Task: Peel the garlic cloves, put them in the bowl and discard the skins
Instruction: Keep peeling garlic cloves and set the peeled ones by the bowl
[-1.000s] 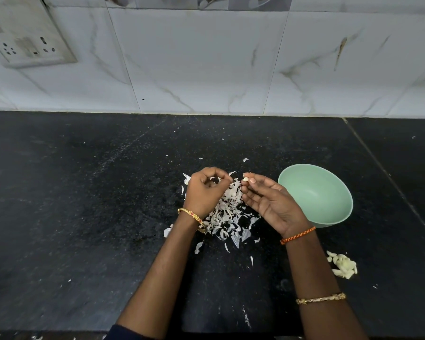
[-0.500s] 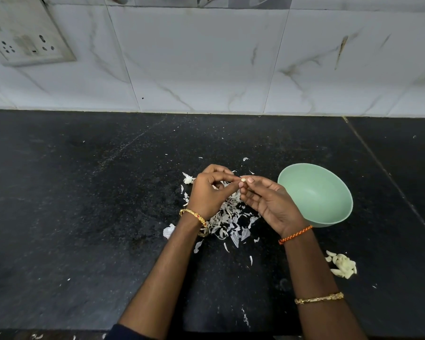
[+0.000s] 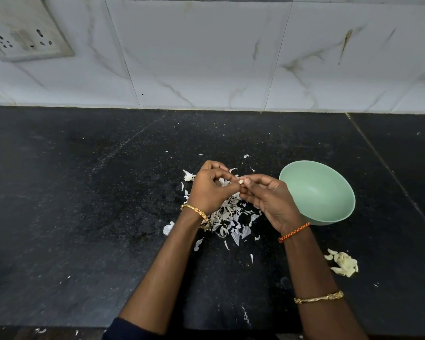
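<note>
A small garlic clove (image 3: 241, 181) is pinched between the fingertips of my left hand (image 3: 210, 190) and my right hand (image 3: 270, 200), held just above a heap of white garlic skins (image 3: 228, 217) on the black counter. The pale green bowl (image 3: 329, 212) stands right of my right hand; no cloves show in the part of its inside that I see. A small pile of peeled cloves (image 3: 344, 262) lies on the counter near my right forearm.
Loose skin flakes (image 3: 168, 228) are scattered around the heap on the black stone counter (image 3: 84, 204). A marbled tile wall (image 3: 206, 57) with a socket plate (image 3: 22, 33) backs the counter. The counter's front edge runs along the bottom.
My left hand's fingers have closed in on the clove at my right fingertips. Both hands stay over the skin heap, barely shifted.
</note>
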Demonstrator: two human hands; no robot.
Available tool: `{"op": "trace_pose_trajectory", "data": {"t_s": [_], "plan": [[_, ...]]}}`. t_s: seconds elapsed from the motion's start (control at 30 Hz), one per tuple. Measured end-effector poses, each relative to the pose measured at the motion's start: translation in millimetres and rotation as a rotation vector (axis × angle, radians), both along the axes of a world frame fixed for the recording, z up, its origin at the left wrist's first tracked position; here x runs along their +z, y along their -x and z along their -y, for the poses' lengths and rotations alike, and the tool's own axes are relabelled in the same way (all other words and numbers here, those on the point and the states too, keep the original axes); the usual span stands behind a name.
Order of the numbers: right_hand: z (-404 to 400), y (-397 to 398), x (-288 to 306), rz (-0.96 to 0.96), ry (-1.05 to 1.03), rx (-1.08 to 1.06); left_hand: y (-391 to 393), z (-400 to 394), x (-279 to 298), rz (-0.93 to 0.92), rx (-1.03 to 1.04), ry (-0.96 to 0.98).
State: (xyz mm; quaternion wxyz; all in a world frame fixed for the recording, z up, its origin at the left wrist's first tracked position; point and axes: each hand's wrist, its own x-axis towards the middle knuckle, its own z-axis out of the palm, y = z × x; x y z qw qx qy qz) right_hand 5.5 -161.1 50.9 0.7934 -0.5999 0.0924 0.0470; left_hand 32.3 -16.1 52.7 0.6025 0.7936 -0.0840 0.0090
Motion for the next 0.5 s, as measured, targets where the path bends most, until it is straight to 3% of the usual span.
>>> {"op": "trace_pose_trajectory", "data": {"t_s": [0.23, 0.5], "plan": [[-2, 2, 1, 0.006, 0.025, -0.006, -3, 4, -4, -0.036, 0.021, -0.012], [-9, 2, 2, -0.191, -0.321, -0.057, -1, 3, -12, -0.198, 0.05, 0.128]]}}
